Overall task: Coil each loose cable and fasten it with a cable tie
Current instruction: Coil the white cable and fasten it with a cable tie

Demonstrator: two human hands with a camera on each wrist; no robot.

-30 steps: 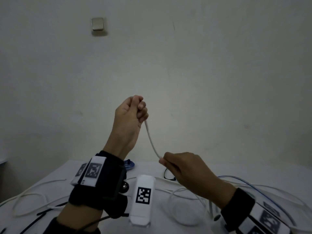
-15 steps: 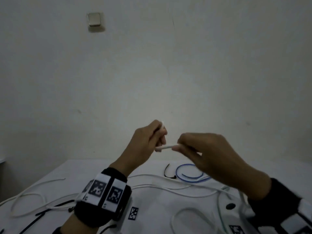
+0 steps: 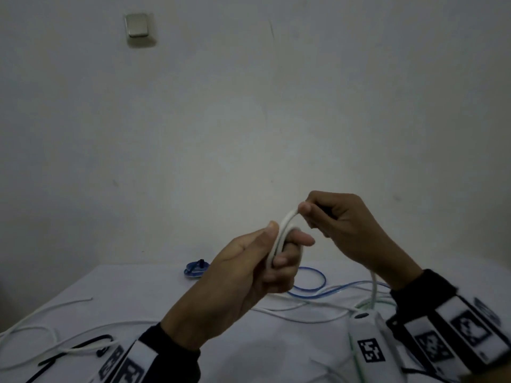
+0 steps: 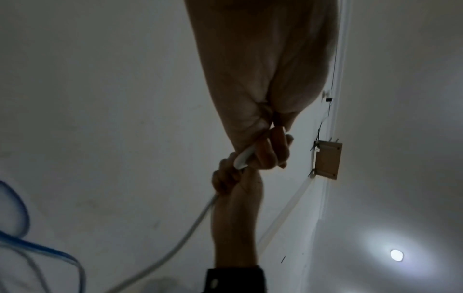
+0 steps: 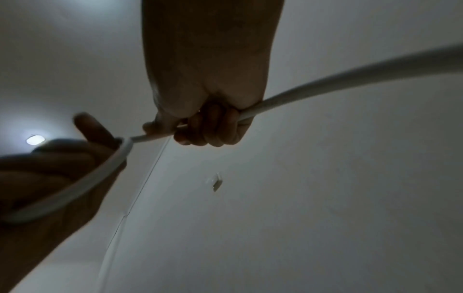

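White cable loops around the fingers of the left hand, low centre of the head view, thumb clamping it against them. Just to the right and slightly higher, the right hand pinches the same cable where it arches off the loop; from that fist the cable drops toward the worktop. Blue cable lies looped on the worktop behind the hands.
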